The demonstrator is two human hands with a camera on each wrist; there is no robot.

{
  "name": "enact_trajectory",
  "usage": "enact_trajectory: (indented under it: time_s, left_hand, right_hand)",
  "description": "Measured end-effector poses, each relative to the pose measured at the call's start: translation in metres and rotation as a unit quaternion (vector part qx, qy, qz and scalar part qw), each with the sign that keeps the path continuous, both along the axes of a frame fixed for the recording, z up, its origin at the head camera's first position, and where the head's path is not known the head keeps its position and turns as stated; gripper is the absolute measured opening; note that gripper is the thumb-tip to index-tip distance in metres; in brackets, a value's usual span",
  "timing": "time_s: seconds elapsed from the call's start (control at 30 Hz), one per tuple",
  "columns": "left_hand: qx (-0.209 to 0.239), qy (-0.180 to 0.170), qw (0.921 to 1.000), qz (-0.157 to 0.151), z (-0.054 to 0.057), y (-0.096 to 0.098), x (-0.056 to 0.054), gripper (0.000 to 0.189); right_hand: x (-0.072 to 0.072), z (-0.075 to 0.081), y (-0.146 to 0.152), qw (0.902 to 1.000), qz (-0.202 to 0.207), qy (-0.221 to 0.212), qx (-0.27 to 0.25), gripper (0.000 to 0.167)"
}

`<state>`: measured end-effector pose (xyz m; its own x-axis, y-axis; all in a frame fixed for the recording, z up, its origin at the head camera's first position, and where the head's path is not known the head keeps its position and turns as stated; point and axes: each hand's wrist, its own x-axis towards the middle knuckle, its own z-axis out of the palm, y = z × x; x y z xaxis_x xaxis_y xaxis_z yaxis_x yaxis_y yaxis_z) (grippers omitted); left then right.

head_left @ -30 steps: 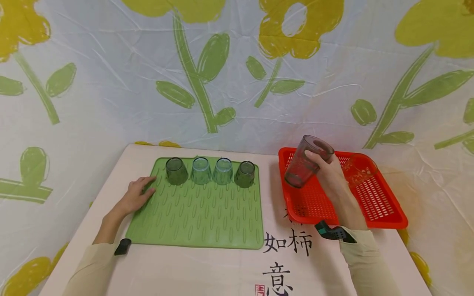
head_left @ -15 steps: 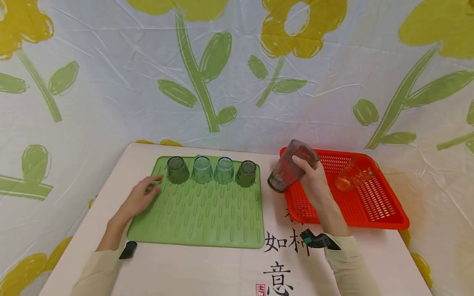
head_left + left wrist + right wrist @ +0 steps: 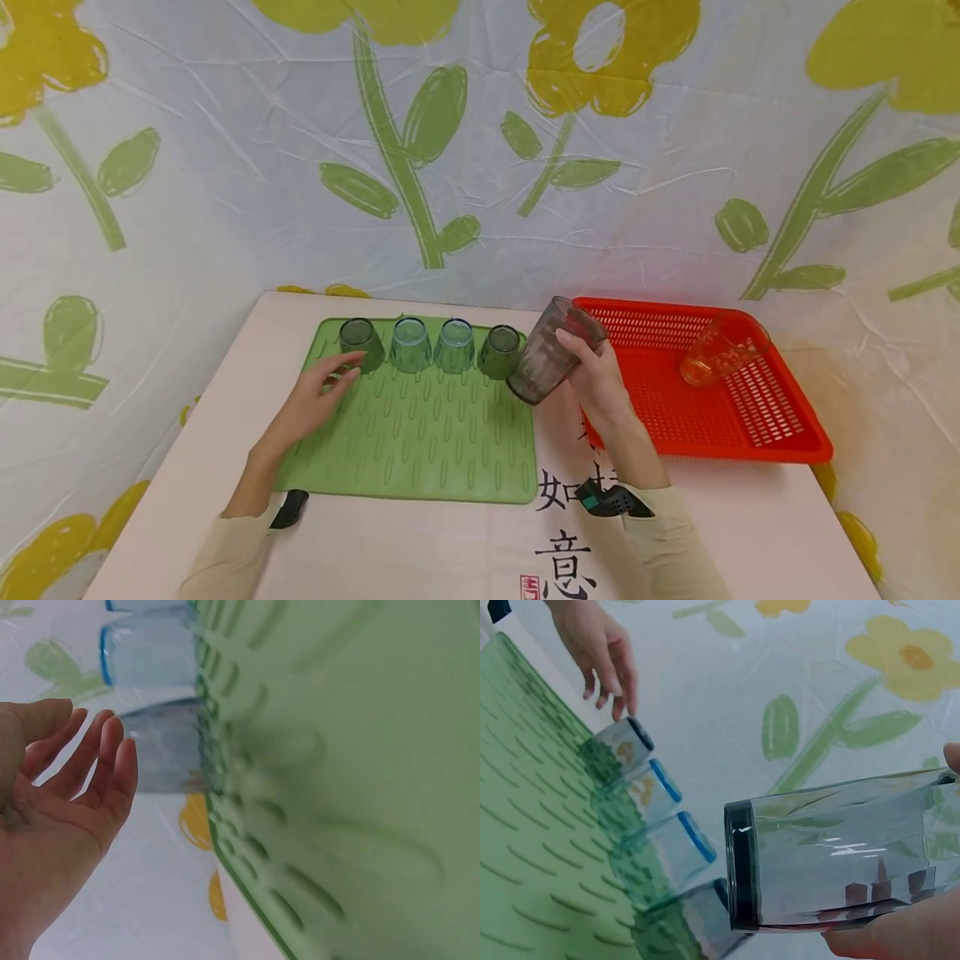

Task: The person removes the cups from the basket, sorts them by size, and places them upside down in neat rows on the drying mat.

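Observation:
My right hand (image 3: 602,387) grips a tall grey drinking glass (image 3: 832,862), thumb and fingers around it. The glass is tilted, its thick dark base pointing down and left over the right edge of the green ribbed drying mat (image 3: 420,450). Along the mat's back edge several short glasses stand upside down in a row: a dark one (image 3: 498,353) at the right, two blue ones, (image 3: 453,348) and a dark one (image 3: 362,337) at the left. My left hand (image 3: 67,780) has loosely bent fingers and holds nothing; its fingertips are right by the leftmost dark glass.
A red plastic basket (image 3: 750,450) with perforated walls stands at the right of the table (image 3: 420,550). One clear glass (image 3: 712,354) lies tilted inside it. A flower-patterned cloth (image 3: 300,167) hangs behind the table.
My right hand has carried the tall grey glass left, from over the red basket to the mat's right edge. My left hand has moved right, from the mat's left edge to the leftmost dark glass.

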<state>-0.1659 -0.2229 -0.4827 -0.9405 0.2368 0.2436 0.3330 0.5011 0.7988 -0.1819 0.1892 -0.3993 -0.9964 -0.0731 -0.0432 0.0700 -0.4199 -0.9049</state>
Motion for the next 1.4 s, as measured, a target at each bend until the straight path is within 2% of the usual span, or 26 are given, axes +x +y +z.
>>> enact_trajectory:
  time_s: [0.17,0.27,0.4,0.63,0.77,0.97,1.1,1.23,1.4]
  left_hand:
    - [0.027,0.024,0.9992,-0.014,0.008,0.017,-0.001,0.036]
    - [0.04,0.027,0.9987,-0.019,0.011,0.027,0.0,0.036]
    - [0.055,0.019,0.9979,-0.027,0.014,0.04,0.003,0.036]
    - [0.088,-0.005,0.9944,-0.058,0.016,0.066,0.006,0.037]
    - [0.103,-0.015,0.992,-0.071,0.019,0.08,0.008,0.039]
    - [0.137,-0.03,0.9862,-0.088,0.024,0.099,0.011,0.053]
    - [0.133,-0.052,0.9855,-0.09,0.025,0.109,0.015,0.07]
    - [0.11,-0.073,0.9877,-0.085,0.025,0.115,0.018,0.085]
    - [0.08,-0.087,0.9903,-0.072,0.023,0.119,0.021,0.091]
  right_hand:
    - [0.001,-0.005,-0.014,0.9999,-0.001,-0.004,-0.012,0.051]
    - [0.003,-0.01,-0.023,0.9999,0.001,-0.001,-0.01,0.052]
    - [0.005,-0.016,-0.036,0.9998,0.012,0.001,-0.018,0.052]
    - [0.01,-0.028,-0.055,0.9996,0.024,0.004,-0.014,0.056]
    - [0.012,-0.032,-0.065,0.9992,0.032,0.005,-0.021,0.053]
    - [0.014,-0.039,-0.081,0.9977,0.053,0.01,-0.04,0.054]
    - [0.016,-0.041,-0.091,0.9948,0.07,0.03,-0.068,0.06]
    - [0.016,-0.042,-0.097,0.991,0.081,0.045,-0.096,0.061]
    - [0.016,-0.044,-0.099,0.9861,0.094,0.066,-0.121,0.057]
